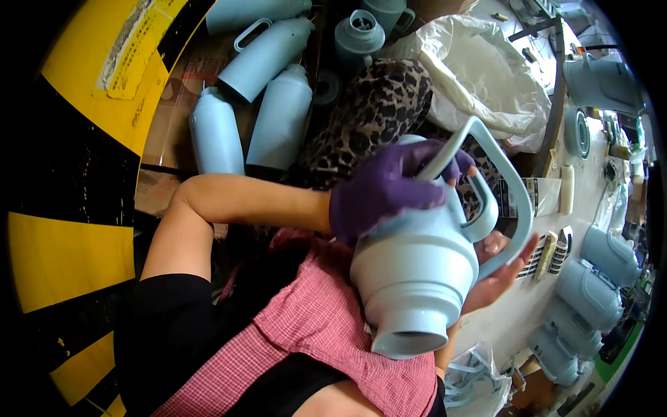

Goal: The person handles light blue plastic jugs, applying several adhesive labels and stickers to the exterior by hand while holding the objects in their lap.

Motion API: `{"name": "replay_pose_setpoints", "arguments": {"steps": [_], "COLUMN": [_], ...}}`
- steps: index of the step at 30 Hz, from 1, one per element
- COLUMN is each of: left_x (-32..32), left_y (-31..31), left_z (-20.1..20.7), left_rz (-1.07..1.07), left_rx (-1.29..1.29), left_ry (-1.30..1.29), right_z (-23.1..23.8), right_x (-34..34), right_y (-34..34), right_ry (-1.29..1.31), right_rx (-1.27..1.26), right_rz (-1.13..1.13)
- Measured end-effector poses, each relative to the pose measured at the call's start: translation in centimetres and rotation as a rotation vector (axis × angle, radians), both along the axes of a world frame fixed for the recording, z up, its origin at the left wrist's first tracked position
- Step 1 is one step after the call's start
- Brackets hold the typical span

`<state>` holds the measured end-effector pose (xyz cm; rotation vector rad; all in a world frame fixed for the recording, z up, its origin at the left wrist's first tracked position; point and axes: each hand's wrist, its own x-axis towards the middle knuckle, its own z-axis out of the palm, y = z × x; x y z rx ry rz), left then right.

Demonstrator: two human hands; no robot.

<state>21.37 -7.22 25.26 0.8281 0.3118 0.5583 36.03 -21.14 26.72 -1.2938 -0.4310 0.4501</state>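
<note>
- Over the pink checked apron (306, 299), a light-blue jug (410, 271) is tilting mouth-down toward the wearer, probably so its handle side is staying within reach of both hands.
- Left hand (389, 186), purple-gloved: fingers are clamping together on the upper end of the large handle (522, 208), with the palm covering the jug's far end, likely for steadying.
- Right hand (497, 281), bare: it is sitting beside the handle's lower end, seemingly supporting it; most fingers are hiding behind jug and handle, so can't tell how tightly they're closing.
- Small handle (491, 208) is showing inside the large one's curve.
- Glove and angle are hiding both large-handle ends; can't tell if either is joining the body.
- Inside of the mouth is going dark.
- Upper left, more blue bodies (281, 118) are lying on cardboard (163, 146); the top one is running out of frame.
- Right-rim jugs (587, 295) are bending and crowding, hard to count.
</note>
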Motion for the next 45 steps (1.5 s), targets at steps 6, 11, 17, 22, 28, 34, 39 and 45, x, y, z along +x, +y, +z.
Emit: {"name": "replay_pose_setpoints", "arguments": {"steps": [6, 11, 17, 22, 28, 34, 39, 45], "left_x": [-1.1, 2.1, 3.9, 0.9, -17.6, -25.9, -29.2, -28.3], "left_y": [1.7, 5.0, 14.2, 15.2, 9.7, 2.3, 0.6, -2.3], "left_z": [0.6, 4.2, 6.1, -6.0, -27.6, -37.4, -39.8, -27.7], "left_rz": [0.103, -0.192, 0.368, 0.157, 0.671, 0.464, 0.241, 0.651], "left_rx": [0.75, 0.489, 1.297, 2.15, 0.18, 0.072, 0.35, 0.802], "left_ry": [-0.181, -0.513, -0.393, 0.22, 0.541, 1.264, 1.531, 1.361], "right_z": [-1.7, -1.8, -2.1, -2.6, 3.6, -2.9, -4.0, -4.4], "right_x": [1.8, 4.5, 10.7, 18.3, 22.5, 38.0, 43.0, 31.3], "right_y": [-1.2, 7.3, 7.7, -6.7, -27.6, -35.3, -32.2, -22.2], "right_ry": [0.082, 0.028, 0.561, 0.322, -0.375, -0.396, -0.488, -1.093], "right_rx": [0.419, 0.328, -0.181, 0.382, 0.367, 0.08, -0.333, -0.603], "right_rz": [0.122, 0.282, 0.354, -0.248, -0.892, -1.221, -1.48, -1.222]}}
